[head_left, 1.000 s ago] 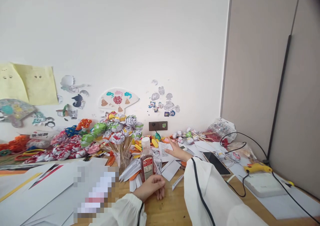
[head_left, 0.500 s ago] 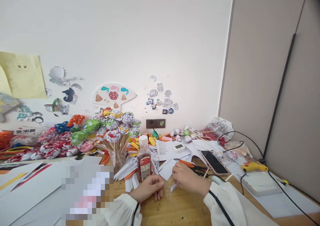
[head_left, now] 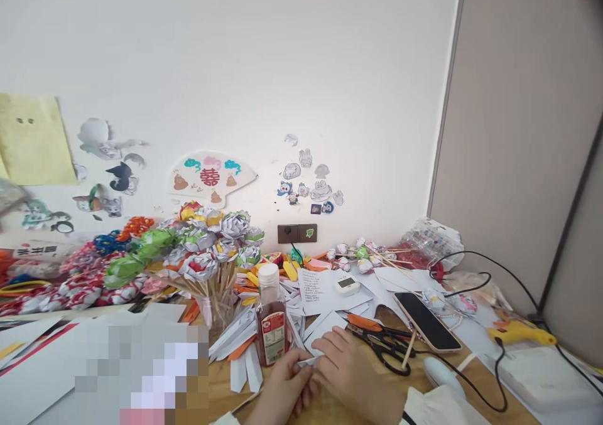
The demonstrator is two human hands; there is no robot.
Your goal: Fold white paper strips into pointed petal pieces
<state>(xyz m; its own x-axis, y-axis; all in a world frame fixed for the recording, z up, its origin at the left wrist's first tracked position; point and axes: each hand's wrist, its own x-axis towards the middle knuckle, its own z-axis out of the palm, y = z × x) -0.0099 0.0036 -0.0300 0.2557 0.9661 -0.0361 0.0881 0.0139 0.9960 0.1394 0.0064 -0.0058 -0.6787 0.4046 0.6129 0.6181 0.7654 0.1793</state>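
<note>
My left hand (head_left: 282, 392) and my right hand (head_left: 352, 375) meet low on the wooden desk, fingers curled together around a small white paper strip (head_left: 306, 362). Just behind them stands a small bottle (head_left: 270, 317) with a white cap, dark red contents and a red label. Black scissors with orange trim (head_left: 382, 343) lie right of my right hand. White paper slips (head_left: 325, 324) are scattered beyond the hands.
A jar of paper flowers on sticks (head_left: 207, 255) stands left of the bottle. A phone (head_left: 426, 322), a small white timer (head_left: 347, 284), a yellow glue gun (head_left: 518, 334) with black cables and a white box (head_left: 541, 375) lie right. Large paper sheets (head_left: 47, 362) cover the left.
My right hand drew back from the far papers to the near desk and met my left hand around a paper strip. The view shifted left and down a little.
</note>
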